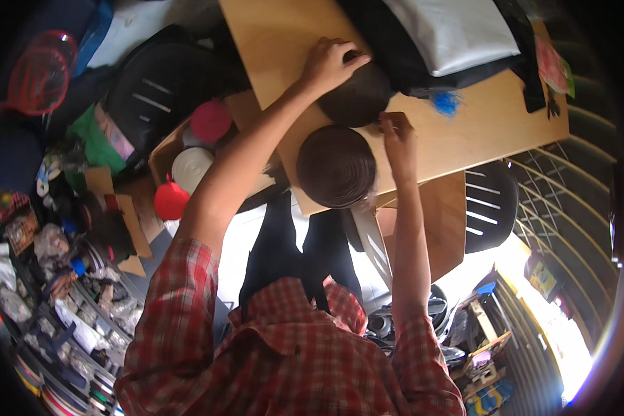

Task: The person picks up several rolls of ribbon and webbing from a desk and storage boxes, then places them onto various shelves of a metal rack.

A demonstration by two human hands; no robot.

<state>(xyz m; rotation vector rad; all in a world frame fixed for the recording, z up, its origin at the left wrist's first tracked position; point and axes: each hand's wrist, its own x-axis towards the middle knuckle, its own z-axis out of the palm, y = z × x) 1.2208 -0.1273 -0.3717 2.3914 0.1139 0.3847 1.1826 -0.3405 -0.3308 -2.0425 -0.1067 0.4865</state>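
Observation:
A dark brown round disc [357, 97] lies on the wooden table. My left hand [331, 67] is at its far left edge, thumb and fingers curled onto the rim. By the disc's near right edge is my right hand [399, 142], its fingers pinched together; what they hold, if anything, is too small to make out. Closer to me, at the table's front edge, sits a second dark brown round piece [335, 166]. Ring-like layers show on it, as in a coil or a stack, and neither hand touches it.
Behind the discs, a black item with a silvery sheet [451, 35] covers part of the table [478, 132]. A blue tuft [447, 104] lies beside it. An open carton [430, 236] stands below right. Coloured rolls [211, 120] fill a box at left; bagged goods [55, 243] crowd beyond.

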